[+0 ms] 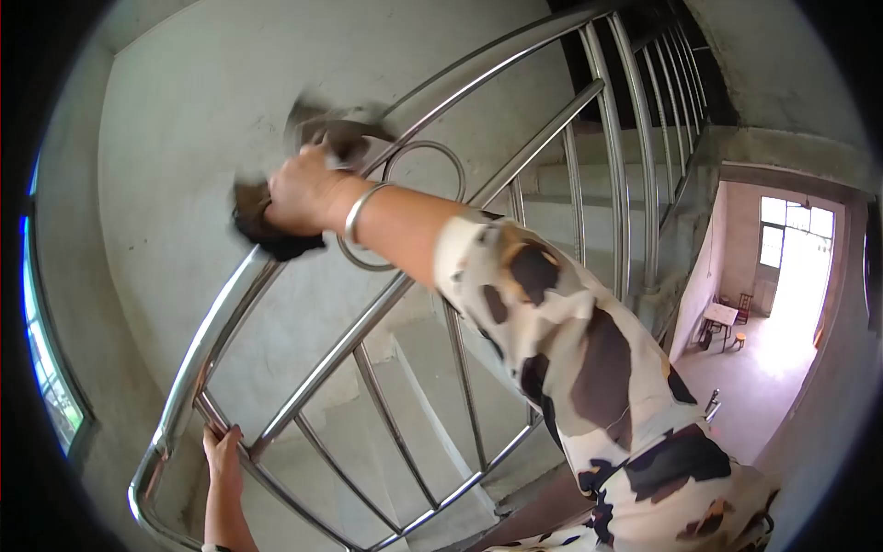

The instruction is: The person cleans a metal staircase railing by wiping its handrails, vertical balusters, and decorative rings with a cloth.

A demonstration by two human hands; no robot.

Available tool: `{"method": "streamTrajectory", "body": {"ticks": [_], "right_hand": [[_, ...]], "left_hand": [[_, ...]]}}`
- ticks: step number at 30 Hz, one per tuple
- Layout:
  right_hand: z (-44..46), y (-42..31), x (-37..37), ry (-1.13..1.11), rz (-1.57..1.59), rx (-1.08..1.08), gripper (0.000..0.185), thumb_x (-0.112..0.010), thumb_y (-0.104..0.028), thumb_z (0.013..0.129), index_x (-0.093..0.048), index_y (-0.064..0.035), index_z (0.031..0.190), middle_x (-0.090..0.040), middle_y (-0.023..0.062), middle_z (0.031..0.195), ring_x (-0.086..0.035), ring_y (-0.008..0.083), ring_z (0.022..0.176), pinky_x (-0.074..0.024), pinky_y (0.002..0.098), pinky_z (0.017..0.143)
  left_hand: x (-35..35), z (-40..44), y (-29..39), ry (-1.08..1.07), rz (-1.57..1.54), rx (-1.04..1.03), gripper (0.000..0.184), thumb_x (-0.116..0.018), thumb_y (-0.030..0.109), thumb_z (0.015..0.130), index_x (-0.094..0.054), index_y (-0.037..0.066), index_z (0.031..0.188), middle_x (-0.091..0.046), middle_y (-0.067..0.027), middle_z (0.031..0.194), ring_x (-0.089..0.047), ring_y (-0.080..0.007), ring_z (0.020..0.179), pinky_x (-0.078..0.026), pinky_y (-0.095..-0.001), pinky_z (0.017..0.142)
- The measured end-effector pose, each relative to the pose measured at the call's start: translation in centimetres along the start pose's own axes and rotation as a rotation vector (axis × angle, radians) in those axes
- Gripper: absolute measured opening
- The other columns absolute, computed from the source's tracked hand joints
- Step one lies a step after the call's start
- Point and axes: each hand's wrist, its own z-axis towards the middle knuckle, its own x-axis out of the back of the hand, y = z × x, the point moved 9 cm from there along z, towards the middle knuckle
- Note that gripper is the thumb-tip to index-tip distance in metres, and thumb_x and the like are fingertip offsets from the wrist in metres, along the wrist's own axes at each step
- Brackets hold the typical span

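Note:
My right hand [308,189] is closed around a dark cloth [345,138], blurred by motion, whose ends stick out above and below the fist. The cloth lies against the shiny metal handrail [207,340] of a stair railing. A silver bangle circles my right wrist, and the sleeve is cream with dark patches. Lower left, my left hand [223,451] is wrapped round a thinner metal bar [285,497] of the railing, near its lower bend.
Concrete stairs [589,184] rise behind the railing to the upper right. A plain wall [212,101] stands behind it, with a window [55,377] at the far left. Through a doorway at right, a small table [720,315] and stools show below.

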Motion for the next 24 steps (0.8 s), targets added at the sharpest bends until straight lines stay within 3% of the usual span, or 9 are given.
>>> {"method": "streamTrajectory", "body": {"ticks": [5, 9, 10, 15, 16, 18, 20, 22, 24], "right_hand": [[-0.2, 11.4, 0.0, -0.108, 0.453, -0.338, 0.033, -0.047, -0.027, 0.073, -0.066, -0.0061, 0.091, -0.063, 0.0158, 0.094, -0.06, 0.0286, 0.09, -0.0445, 0.0372, 0.078], [0.0, 27.6, 1.9, 0.025, -0.092, -0.285, 0.039, -0.048, -0.029, 0.074, -0.061, -0.0046, 0.101, -0.059, 0.0189, 0.104, -0.057, 0.0314, 0.097, -0.0429, 0.0383, 0.084], [-4.3, 32.6, 4.8, 0.261, 0.232, -0.699, 0.033, -0.052, -0.023, 0.078, -0.054, 0.0031, 0.098, -0.059, 0.0203, 0.095, -0.057, 0.0337, 0.087, -0.0454, 0.0364, 0.079], [-13.1, 37.4, 13.1, 0.748, -0.007, -1.064, 0.029, -0.057, -0.018, 0.075, -0.06, 0.0007, 0.097, -0.059, 0.0209, 0.101, -0.057, 0.0335, 0.096, -0.0454, 0.0384, 0.083], [-12.7, 37.8, 12.7, 0.746, -0.005, -1.06, 0.029, -0.057, -0.018, 0.075, -0.06, 0.0007, 0.097, -0.059, 0.0209, 0.101, -0.057, 0.0335, 0.096, -0.0454, 0.0384, 0.083], [-15.7, 38.0, 12.8, 1.266, 0.077, -1.124, 0.025, -0.054, -0.012, 0.077, -0.057, 0.0016, 0.097, -0.058, 0.0213, 0.101, -0.054, 0.0347, 0.099, -0.0429, 0.0407, 0.085], [-16.2, 39.0, 12.2, 1.286, 0.087, -1.087, 0.024, -0.053, -0.01, 0.077, -0.055, 0.0018, 0.098, -0.057, 0.0221, 0.101, -0.053, 0.0363, 0.1, -0.0421, 0.0414, 0.084], [-16.7, 37.6, 12.3, 1.377, 0.124, -0.853, 0.024, -0.047, -0.007, 0.077, -0.053, 0.0026, 0.099, -0.055, 0.0266, 0.099, -0.05, 0.041, 0.099, -0.0407, 0.0433, 0.083], [-17.1, 38.0, 10.7, 1.288, 0.002, -0.75, 0.025, -0.045, -0.006, 0.078, -0.052, 0.0014, 0.1, -0.055, 0.0274, 0.099, -0.05, 0.0407, 0.1, -0.0403, 0.0432, 0.084]], "left_hand": [[-0.1, -0.6, 0.5, -0.01, -0.019, -0.004, 0.02, -0.055, 0.003, 0.075, -0.046, 0.007, 0.092, -0.047, 0.0002, 0.079, -0.043, -0.0098, 0.071, -0.033, -0.0244, 0.065], [-0.5, -0.6, 0.5, -0.051, -0.081, -0.1, 0.016, -0.055, 0.006, 0.077, -0.046, 0.007, 0.091, -0.048, 0.0007, 0.077, -0.043, -0.0089, 0.07, -0.032, -0.0227, 0.064], [-0.3, -0.7, 0.4, -0.039, -0.05, -0.073, 0.014, -0.055, 0.007, 0.079, -0.045, 0.007, 0.089, -0.048, -0.0001, 0.077, -0.043, -0.0095, 0.071, -0.032, -0.0232, 0.067], [1.5, 0.6, -2.1, -0.007, -0.058, -0.137, 0.013, -0.056, 0.012, 0.081, -0.044, 0.008, 0.083, -0.046, -0.0009, 0.069, -0.042, -0.0108, 0.064, -0.035, -0.0254, 0.062], [2.0, 0.7, -2.9, 0.045, -0.045, -0.076, 0.021, -0.06, 0.017, 0.082, -0.041, 0.009, 0.078, -0.041, -0.0006, 0.061, -0.038, -0.0107, 0.056, -0.034, -0.0265, 0.055], [0.5, -0.4, -1.0, 0.064, -0.051, -0.036, 0.023, -0.06, 0.013, 0.081, -0.038, 0.01, 0.075, -0.037, 0.0013, 0.06, -0.034, -0.009, 0.055, -0.031, -0.0256, 0.053], [0.8, -0.4, -1.7, 0.072, -0.049, 0.013, 0.026, -0.06, 0.01, 0.08, -0.035, 0.012, 0.073, -0.033, 0.0033, 0.059, -0.03, -0.0074, 0.054, -0.028, -0.0247, 0.051], [2.7, 0.9, -3.9, 0.049, 0.028, -0.011, 0.024, -0.06, 0.025, 0.081, -0.048, 0.005, 0.085, -0.051, -0.0069, 0.069, -0.048, -0.0163, 0.063, -0.04, -0.031, 0.059], [1.1, 0.0, -2.4, 0.018, -0.068, -0.056, 0.015, -0.057, 0.015, 0.08, -0.047, 0.006, 0.086, -0.049, -0.0038, 0.073, -0.045, -0.0132, 0.067, -0.037, -0.0275, 0.064]]}}
